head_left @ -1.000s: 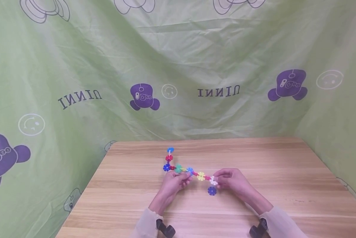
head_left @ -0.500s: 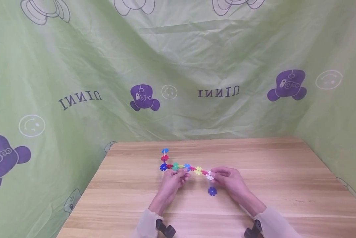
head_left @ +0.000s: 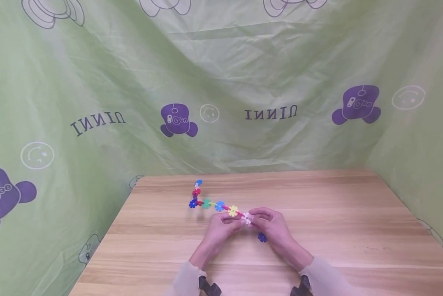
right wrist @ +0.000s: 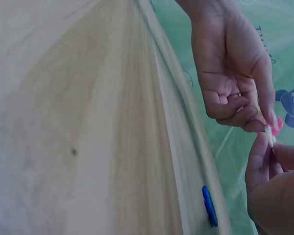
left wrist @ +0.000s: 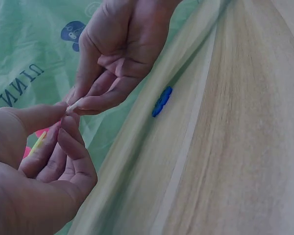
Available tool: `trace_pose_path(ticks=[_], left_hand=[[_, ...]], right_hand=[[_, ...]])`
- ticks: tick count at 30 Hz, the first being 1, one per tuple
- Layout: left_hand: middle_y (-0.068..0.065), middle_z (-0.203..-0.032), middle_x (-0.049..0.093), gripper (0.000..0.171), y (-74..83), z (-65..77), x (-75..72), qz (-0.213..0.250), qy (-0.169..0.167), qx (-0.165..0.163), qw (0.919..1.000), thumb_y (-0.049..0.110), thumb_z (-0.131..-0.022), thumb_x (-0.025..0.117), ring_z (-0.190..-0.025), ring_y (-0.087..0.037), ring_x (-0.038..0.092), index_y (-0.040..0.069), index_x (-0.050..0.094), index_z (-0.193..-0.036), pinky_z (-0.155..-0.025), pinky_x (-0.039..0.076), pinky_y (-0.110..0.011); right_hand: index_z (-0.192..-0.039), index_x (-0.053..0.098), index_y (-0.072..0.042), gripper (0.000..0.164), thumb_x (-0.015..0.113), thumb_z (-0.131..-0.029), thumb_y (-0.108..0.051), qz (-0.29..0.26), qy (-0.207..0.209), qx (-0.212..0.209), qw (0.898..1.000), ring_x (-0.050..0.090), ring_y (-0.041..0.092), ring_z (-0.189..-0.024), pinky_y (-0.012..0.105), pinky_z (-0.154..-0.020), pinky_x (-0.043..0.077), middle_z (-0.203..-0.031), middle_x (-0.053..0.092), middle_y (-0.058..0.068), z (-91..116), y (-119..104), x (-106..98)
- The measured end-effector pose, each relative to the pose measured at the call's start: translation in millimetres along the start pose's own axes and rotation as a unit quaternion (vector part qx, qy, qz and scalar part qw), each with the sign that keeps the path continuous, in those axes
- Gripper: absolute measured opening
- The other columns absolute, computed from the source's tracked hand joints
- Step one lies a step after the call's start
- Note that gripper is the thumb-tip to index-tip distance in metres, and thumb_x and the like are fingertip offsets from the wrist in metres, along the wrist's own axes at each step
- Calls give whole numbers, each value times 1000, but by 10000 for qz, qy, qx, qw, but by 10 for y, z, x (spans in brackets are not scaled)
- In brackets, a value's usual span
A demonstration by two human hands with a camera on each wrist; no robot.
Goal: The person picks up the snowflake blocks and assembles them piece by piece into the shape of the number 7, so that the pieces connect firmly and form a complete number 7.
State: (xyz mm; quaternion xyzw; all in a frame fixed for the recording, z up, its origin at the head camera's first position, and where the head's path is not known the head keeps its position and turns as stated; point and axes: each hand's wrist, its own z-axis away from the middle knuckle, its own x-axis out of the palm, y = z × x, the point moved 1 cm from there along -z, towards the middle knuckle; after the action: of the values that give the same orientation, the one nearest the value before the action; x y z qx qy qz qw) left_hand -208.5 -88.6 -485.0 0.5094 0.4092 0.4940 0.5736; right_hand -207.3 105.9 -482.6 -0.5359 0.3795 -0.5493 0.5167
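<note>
A chain of slotted plastic snowflake discs is held above the table and bends upward at its far left end. Its discs are light blue, red, dark blue, green and yellow, with a white snowflake disc at the near right end. My left hand pinches the chain at the white disc. From the other side, my right hand grips the same white disc between thumb and fingers. Both hands' fingertips nearly meet there. Beside my right hand lies a loose dark blue snowflake disc, partly hidden by it.
The wooden table spreads out under both hands. A green printed curtain hangs behind it and along both sides. Each wrist wears a black camera mount, such as the left mount.
The chain has shifted left, with its white end drawn toward the left hand. My left hand has slid along from the light blue disc to the white one; my right hand has moved left.
</note>
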Motion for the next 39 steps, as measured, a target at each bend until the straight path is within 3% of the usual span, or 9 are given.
trace_pose_path(ticks=[5, 9, 11, 14, 16, 18, 23, 30, 39], left_hand=[[-13, -109, 81, 28, 3, 18, -15, -78, 95, -70, 9999, 13, -89, 83, -102, -22, 79, 3, 77, -114, -92, 64, -33], [-11, -107, 82, 28, 29, 16, -52, -268, 219, -82, 9994, 16, -89, 84, -100, -21, 78, 5, 78, -113, -90, 64, -33], [-9, -106, 82, 28, 50, 12, -71, -341, 287, -114, 9989, 20, -89, 84, -99, -22, 77, 6, 79, -113, -89, 63, -33], [-8, -106, 82, 30, 67, 5, -102, -348, 375, -185, 9985, 23, -89, 85, -100, -22, 77, 6, 79, -113, -90, 63, -34], [-8, -106, 82, 31, 73, 0, -120, -316, 410, -237, 9984, 24, -88, 85, -99, -22, 77, 6, 79, -113, -90, 63, -34], [-9, -105, 82, 32, 69, -5, -133, -277, 437, -268, 9983, 24, -88, 86, -98, -21, 78, 5, 78, -113, -90, 64, -34], [-10, -105, 82, 32, 62, -6, -138, -187, 423, -304, 9985, 22, -88, 85, -95, -20, 79, 3, 78, -113, -88, 64, -33], [-8, -102, 82, 31, 56, -2, -145, -190, 457, -373, 9981, 23, -89, 85, -89, -16, 78, 3, 78, -111, -85, 64, -31], [-6, -99, 83, 31, 47, -14, -151, -238, 472, -377, 9979, 24, -88, 86, -88, -15, 77, 4, 79, -111, -82, 63, -29]], right_hand=[[-127, 63, 13, 38, 74, -94, -4, 351, -243, -109, 9990, 78, 17, -90, 35, -89, 65, -103, 80, 14, -19, 14, -6], [-121, 69, 7, 35, 77, -94, -13, 1503, -409, -346, 9872, 79, 24, -93, 36, -86, 66, -109, 79, 20, -27, -45, -142], [-114, 74, 0, 29, 80, -92, -18, 2442, -401, -509, 9676, 77, 21, -91, 32, -85, 64, -103, 80, 15, -18, -95, -238], [-102, 77, -7, 20, 83, -88, -20, 3744, -641, -816, 9215, 70, 13, -86, 28, -82, 60, -94, 79, 4, 8, -164, -368], [-98, 77, -10, 20, 87, -85, -21, 4247, -890, -950, 8959, 66, 10, -83, 26, -79, 57, -89, 76, -2, 31, -197, -435], [-97, 76, -8, 22, 88, -82, -19, 4423, -1241, -1033, 8822, 65, 10, -81, 24, -75, 56, -88, 75, -2, 54, -219, -482], [-98, 77, -8, 25, 90, -79, -17, 4487, -1706, -1080, 8706, 63, 10, -81, 20, -74, 54, -88, 74, -1, 75, -238, -517], [-94, 76, -11, 24, 91, -75, -13, 4725, -1667, -1047, 8591, 60, 11, -81, 25, -73, 52, -85, 72, -1, 54, -215, -460], [-91, 74, -9, 22, 89, -75, -6, 4718, -1626, -956, 8613, 59, 14, -78, 25, -69, 50, -81, 68, -2, 27, -184, -452]])
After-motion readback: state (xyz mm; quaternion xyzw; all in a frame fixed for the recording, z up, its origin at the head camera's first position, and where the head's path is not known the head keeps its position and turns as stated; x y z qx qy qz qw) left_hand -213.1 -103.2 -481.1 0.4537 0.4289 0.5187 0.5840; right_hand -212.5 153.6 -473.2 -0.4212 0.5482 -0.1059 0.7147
